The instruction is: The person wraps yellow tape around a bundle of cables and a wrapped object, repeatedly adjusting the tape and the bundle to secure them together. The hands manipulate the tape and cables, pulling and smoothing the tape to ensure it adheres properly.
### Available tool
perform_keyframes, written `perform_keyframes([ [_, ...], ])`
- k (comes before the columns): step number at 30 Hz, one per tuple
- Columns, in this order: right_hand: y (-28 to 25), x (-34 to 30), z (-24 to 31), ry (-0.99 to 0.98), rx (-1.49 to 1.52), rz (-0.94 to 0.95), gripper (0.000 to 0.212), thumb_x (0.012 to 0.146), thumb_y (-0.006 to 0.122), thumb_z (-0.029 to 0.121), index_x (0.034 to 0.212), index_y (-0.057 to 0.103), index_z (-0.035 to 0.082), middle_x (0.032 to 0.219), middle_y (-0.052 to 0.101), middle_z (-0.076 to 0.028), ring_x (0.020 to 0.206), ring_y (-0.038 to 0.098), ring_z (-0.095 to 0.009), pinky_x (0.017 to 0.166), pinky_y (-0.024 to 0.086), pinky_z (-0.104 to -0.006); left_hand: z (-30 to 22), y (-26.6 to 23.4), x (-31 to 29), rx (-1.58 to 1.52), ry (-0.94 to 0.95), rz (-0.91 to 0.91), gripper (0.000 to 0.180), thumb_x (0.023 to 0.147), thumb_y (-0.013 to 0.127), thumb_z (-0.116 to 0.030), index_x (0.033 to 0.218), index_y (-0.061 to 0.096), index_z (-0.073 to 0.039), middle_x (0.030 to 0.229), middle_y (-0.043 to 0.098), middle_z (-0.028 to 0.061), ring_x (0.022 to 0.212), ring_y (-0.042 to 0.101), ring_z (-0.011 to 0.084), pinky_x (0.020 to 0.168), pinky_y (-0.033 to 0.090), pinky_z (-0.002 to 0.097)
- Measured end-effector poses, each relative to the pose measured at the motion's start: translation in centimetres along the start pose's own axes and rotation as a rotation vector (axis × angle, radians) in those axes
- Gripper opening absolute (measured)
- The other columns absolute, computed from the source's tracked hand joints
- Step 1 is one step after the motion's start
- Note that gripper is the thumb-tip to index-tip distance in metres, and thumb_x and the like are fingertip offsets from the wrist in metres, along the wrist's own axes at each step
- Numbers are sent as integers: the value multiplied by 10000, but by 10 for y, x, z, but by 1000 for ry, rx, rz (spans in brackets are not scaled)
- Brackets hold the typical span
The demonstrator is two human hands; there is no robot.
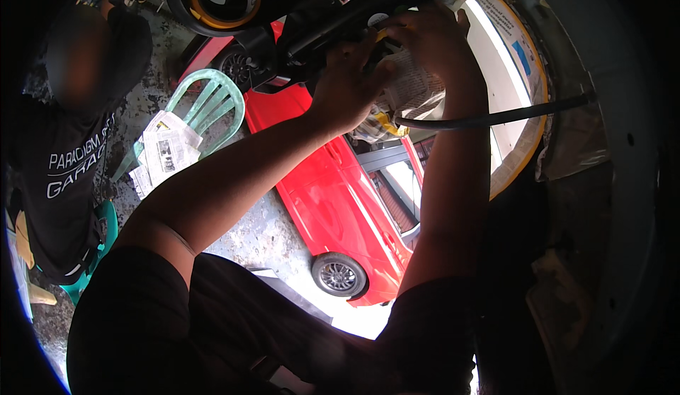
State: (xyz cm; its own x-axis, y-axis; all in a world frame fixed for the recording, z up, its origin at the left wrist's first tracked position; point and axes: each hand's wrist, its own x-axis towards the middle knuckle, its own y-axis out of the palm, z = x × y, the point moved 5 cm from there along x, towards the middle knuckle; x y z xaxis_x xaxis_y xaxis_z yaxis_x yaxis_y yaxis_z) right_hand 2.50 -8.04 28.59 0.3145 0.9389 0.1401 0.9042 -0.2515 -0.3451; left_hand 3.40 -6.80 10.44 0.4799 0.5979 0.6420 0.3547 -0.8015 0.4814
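Both my arms reach up to a dark vehicle part near the top. My left hand (pixel 348 87) is beneath a long black tube-shaped part (pixel 361 16), its thumb and forefinger apart and its other fingers partly hidden. My right hand (pixel 431 41) is just right of it, fingers curled at the tube's underside beside a strip of yellow tape; what they pinch is too dark to make out. Crumpled newspaper (pixel 411 83) hangs between and below my hands, with yellow tape along its lower edge. A black hose (pixel 496 117) passes in front of my right forearm.
A round black part with an orange ring (pixel 223 2) hangs at the upper left. Taped newspaper (pixel 513 37) lines a curved edge on the right. A green chair (pixel 212 98) holding newspapers, a red car (pixel 333 197), and a person in a black shirt (pixel 67 161) are beyond.
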Motion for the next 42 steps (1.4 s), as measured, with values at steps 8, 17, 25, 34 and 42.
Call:
perform_keyframes([
  [8,17,6,-8,-67,38,157,254,962,692,425,1097,813,248,1150,749,-56,1215,611,-305,1096,418,-506,4,3,-4,-38,-11,-5,727,1021,582,-539,1599,423,-127,1380,490,260,1255,583,403,1014,520,471],
  [17,15,4,2,78,-35,165,335,999,646,478,1156,794,221,1217,726,-58,1259,578,-301,1102,403,-509,-3,-33,-52,-70,20,150,674,1032,629,-429,1602,419,-139,1533,326,265,1372,507,408,1107,478,483],
  [25,10,-4,5,13,86,133,289,953,729,413,1185,795,252,1177,720,-44,1254,573,-282,1099,382,-510,11,-70,-110,109,-38,316,602,987,696,-375,1534,510,-204,1549,333,251,1452,408,435,1155,418,538],
  [34,17,-1,-4,-27,108,118,272,917,771,413,1144,814,270,1153,733,-32,1238,593,-265,1054,369,-561,39,-70,-150,142,-189,444,566,974,708,-344,1494,547,-187,1571,326,235,1466,397,435,1204,375,524],
  [42,25,9,1,37,-32,114,338,929,725,521,1127,827,267,1237,709,-55,1323,537,-259,1141,276,-600,50,-65,-168,93,-285,620,494,979,706,-372,1407,630,-137,1513,414,210,1458,423,405,1199,378,493],
])
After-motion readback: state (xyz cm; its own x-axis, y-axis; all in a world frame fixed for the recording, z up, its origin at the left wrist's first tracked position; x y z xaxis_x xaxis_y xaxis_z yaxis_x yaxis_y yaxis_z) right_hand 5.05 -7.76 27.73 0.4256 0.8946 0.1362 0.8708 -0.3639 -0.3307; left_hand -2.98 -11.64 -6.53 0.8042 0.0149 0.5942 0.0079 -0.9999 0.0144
